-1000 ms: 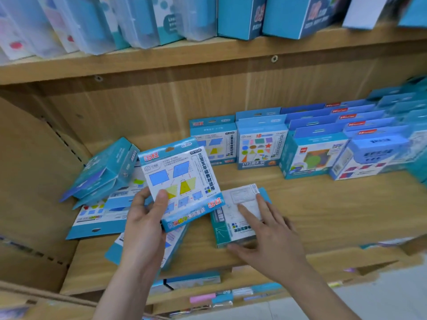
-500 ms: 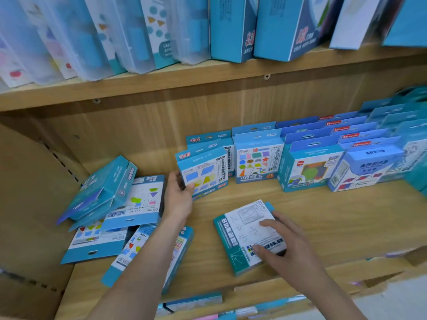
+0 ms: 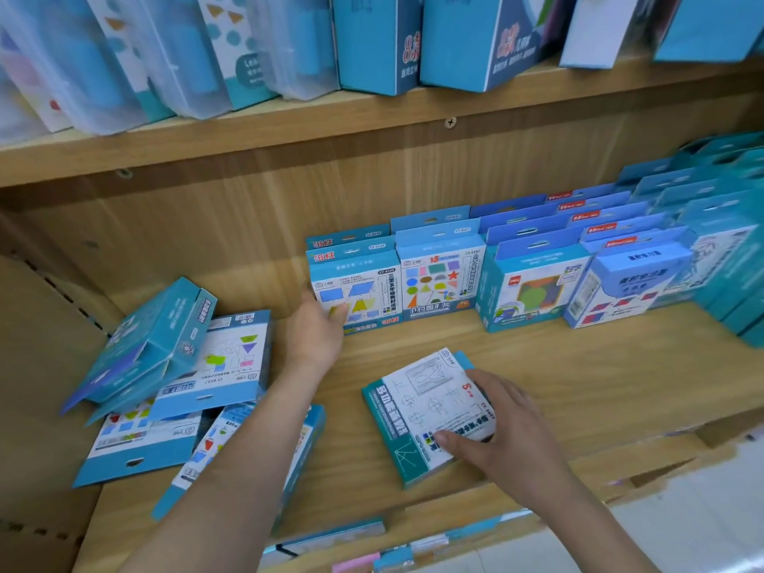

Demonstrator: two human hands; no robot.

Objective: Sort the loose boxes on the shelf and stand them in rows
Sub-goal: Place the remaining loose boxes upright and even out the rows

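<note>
Blue box [image 3: 364, 291]: upright at its row's front, left hand [image 3: 316, 337] pinching its edge; square it flush before you let go.
White box [image 3: 421, 411]: flat on shelf [image 3: 578, 378] (next up), right hand [image 3: 508, 432] resting loose on top.

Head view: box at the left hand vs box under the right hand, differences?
Pose: the left-hand box stands upright in the row; the right-hand box lies flat on the shelf, askew. Print: the left-hand box shows coloured quadrilaterals; the right-hand box shows black line drawings. Trim: left-hand box light blue, right-hand box darker teal. Both are slim cartons.
</note>
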